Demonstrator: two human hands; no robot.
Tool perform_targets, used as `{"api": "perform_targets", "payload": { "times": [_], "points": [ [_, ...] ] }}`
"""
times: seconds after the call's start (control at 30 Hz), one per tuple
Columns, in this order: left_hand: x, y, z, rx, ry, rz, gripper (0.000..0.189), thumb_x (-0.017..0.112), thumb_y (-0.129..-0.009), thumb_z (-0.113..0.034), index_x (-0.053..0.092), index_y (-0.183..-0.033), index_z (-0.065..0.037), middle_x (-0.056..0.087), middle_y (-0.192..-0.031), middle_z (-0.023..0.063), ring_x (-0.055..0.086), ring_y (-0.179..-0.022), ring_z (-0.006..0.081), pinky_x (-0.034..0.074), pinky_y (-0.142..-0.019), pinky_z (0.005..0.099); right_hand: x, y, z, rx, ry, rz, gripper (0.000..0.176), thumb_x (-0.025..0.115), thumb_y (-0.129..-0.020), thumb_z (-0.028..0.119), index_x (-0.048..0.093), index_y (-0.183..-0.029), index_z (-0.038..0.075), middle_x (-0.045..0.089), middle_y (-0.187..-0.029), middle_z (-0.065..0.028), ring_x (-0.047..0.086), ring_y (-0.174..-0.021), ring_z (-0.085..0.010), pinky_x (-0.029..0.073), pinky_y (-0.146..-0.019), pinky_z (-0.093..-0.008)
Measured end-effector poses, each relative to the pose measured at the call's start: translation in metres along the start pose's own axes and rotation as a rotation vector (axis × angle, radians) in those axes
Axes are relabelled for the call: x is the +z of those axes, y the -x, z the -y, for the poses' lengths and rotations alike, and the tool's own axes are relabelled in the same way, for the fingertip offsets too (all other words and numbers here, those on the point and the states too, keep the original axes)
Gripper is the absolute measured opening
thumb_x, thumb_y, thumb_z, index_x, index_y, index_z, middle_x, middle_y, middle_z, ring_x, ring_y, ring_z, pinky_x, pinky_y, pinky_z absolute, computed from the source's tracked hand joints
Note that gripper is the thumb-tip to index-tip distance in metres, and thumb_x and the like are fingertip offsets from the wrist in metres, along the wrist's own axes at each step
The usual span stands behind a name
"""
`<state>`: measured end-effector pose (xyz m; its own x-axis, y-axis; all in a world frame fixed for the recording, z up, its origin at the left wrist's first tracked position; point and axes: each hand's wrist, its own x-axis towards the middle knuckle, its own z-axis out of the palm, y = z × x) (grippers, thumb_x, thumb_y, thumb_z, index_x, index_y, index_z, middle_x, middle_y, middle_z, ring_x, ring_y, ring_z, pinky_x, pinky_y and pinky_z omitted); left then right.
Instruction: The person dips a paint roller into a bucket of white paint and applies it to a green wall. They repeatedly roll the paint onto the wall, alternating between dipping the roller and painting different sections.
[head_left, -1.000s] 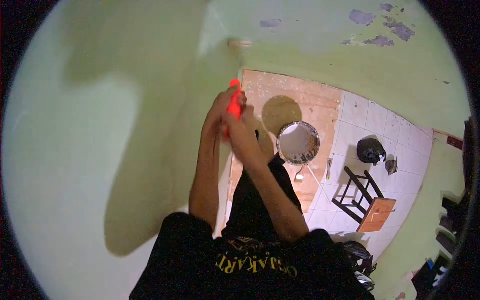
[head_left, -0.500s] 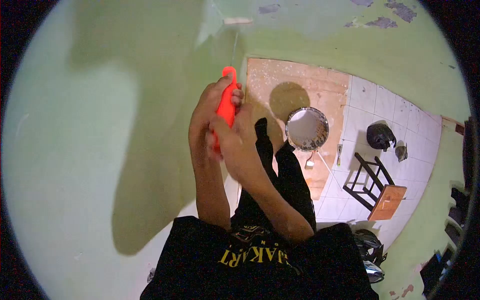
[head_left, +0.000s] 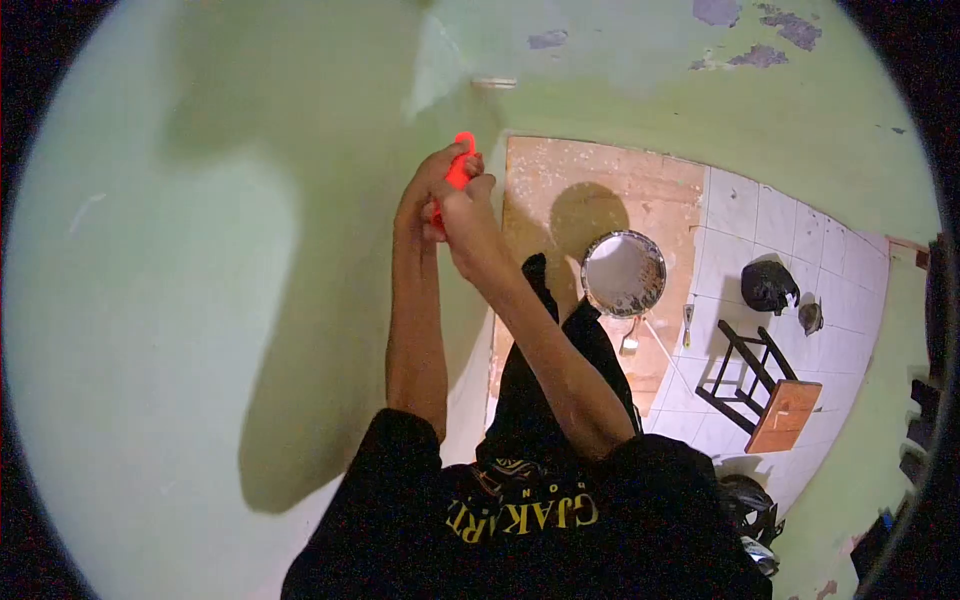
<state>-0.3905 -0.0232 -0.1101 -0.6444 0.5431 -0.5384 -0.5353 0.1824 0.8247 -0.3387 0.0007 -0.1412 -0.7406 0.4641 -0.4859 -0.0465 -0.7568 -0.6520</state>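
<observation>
Both my hands are closed around the bright orange handle (head_left: 458,175) of a paint roller. My left hand (head_left: 432,182) wraps its upper part, close to the orange tip. Just below it, my right hand (head_left: 470,218) grips the lower part. Beyond the handle, the pale roller head (head_left: 494,83) lies near the corner of the green wall (head_left: 340,200). A lighter wet-looking patch shows on the wall beside it. The thin rod between handle and head barely shows.
A paint-spattered bucket (head_left: 660,275) of whitish paint stands on a brown floor sheet (head_left: 650,180) by my legs. Near it lie a paintbrush (head_left: 629,342) and a scraper-like tool (head_left: 688,325). A stool (head_left: 785,418) and a black bag-like object (head_left: 768,287) are on the white tiles.
The roller head has come lower, and the orange handle looks shorter from here. My right hand has moved up with the handle, while the whole view has shifted slightly.
</observation>
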Motion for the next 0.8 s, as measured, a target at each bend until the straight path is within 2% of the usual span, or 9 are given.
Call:
{"api": "perform_targets", "payload": {
  "times": [0.07,0.13,0.33,0.43,0.6,0.67,0.7,0.77,0.8],
  "points": [
    [0.023,0.008,-0.02,0.014,-0.076,0.07,0.024,0.056,-0.087,-0.027,0.049,-0.083,-0.004,0.05,-0.069,0.0007,0.048,-0.06,0.0084,0.041,-0.054,0.0213,0.011,0.029,0.01,-0.179,0.129,-0.064,0.037,0.05,-0.082,0.013,0.027,-0.104,-0.007,0.048,-0.081,-0.0118,0.053,-0.07,-0.0168,0.046,-0.057,-0.0287],
    [0.074,0.074,-0.042,0.216,0.016,-0.457,0.022,0.055,-0.088,-0.027,0.049,-0.082,-0.006,0.05,-0.068,-0.0002,0.048,-0.059,0.0082,0.041,-0.054,0.0219,0.028,0.086,0.04,-0.227,0.143,-0.087,0.037,0.05,-0.083,0.012,0.026,-0.104,-0.006,0.048,-0.081,-0.0116,0.053,-0.069,-0.0156,0.045,-0.055,-0.028],
    [-0.025,-0.029,0.008,-0.151,0.315,0.311,0.02,0.059,-0.086,-0.019,0.048,-0.086,-0.002,0.05,-0.07,0.0018,0.048,-0.059,0.0071,0.043,-0.055,0.0186,0.021,0.023,0.004,-0.185,0.0,-0.102,0.036,0.048,-0.083,0.012,0.023,-0.103,-0.006,0.048,-0.08,-0.0111,0.052,-0.065,-0.0128,0.044,-0.049,-0.0264],
    [0.033,0.032,-0.03,0.037,0.161,-0.029,0.019,0.06,-0.085,-0.018,0.049,-0.085,-0.003,0.049,-0.071,0.0008,0.048,-0.059,0.007,0.043,-0.055,0.0187,0.007,-0.008,0.006,-0.23,-0.042,0.0,0.036,0.048,-0.083,0.012,0.023,-0.102,-0.005,0.049,-0.081,-0.0118,0.053,-0.066,-0.0129,0.044,-0.049,-0.026],
    [0.051,0.056,-0.037,-0.127,0.334,-0.168,0.014,0.055,-0.087,-0.019,0.05,-0.084,-0.007,0.049,-0.072,-0.0018,0.047,-0.06,0.0081,0.043,-0.056,0.0228,0.016,0.075,0.031,-0.345,0.145,-0.062,0.032,0.046,-0.083,0.012,0.026,-0.099,-0.007,0.049,-0.076,-0.0114,0.054,-0.067,-0.0144,0.043,-0.049,-0.0261],
    [0.018,0.012,0.002,0.285,-0.086,0.116,0.015,0.054,-0.087,-0.017,0.046,-0.09,-0.004,0.049,-0.075,0.0005,0.047,-0.061,0.0071,0.044,-0.055,0.0208,0.002,0.045,0.033,-0.139,-0.008,0.075,0.029,0.046,-0.084,0.013,0.028,-0.095,-0.006,0.049,-0.074,-0.0101,0.053,-0.065,-0.014,0.042,-0.049,-0.0256],
    [0.007,-0.003,0.008,0.281,-0.087,0.115,0.015,0.054,-0.087,-0.017,0.046,-0.09,-0.004,0.049,-0.075,0.0005,0.047,-0.061,0.0071,0.044,-0.055,0.0208,-0.002,0.026,0.018,-0.229,0.032,0.071,0.028,0.047,-0.084,0.014,0.028,-0.094,-0.005,0.049,-0.074,-0.0095,0.052,-0.064,-0.0135,0.041,-0.048,-0.0256],
    [-0.002,-0.036,0.004,0.134,0.058,0.532,0.013,0.054,-0.087,-0.016,0.046,-0.086,-0.006,0.049,-0.073,0.0001,0.048,-0.061,0.0075,0.043,-0.054,0.0213,-0.005,-0.005,0.007,-0.442,0.113,0.063,0.028,0.049,-0.085,0.016,0.029,-0.093,-0.002,0.049,-0.074,-0.0082,0.051,-0.061,-0.0125,0.039,-0.046,-0.0257],
    [0.013,-0.032,-0.002,0.141,0.049,0.553,0.013,0.054,-0.087,-0.016,0.046,-0.086,-0.006,0.049,-0.073,0.0001,0.048,-0.061,0.0075,0.043,-0.054,0.0213,-0.007,0.009,0.025,-0.464,0.11,0.055,0.028,0.049,-0.085,0.016,0.029,-0.093,-0.002,0.049,-0.074,-0.0082,0.051,-0.061,-0.0125,0.039,-0.046,-0.0257]
  ]
}}
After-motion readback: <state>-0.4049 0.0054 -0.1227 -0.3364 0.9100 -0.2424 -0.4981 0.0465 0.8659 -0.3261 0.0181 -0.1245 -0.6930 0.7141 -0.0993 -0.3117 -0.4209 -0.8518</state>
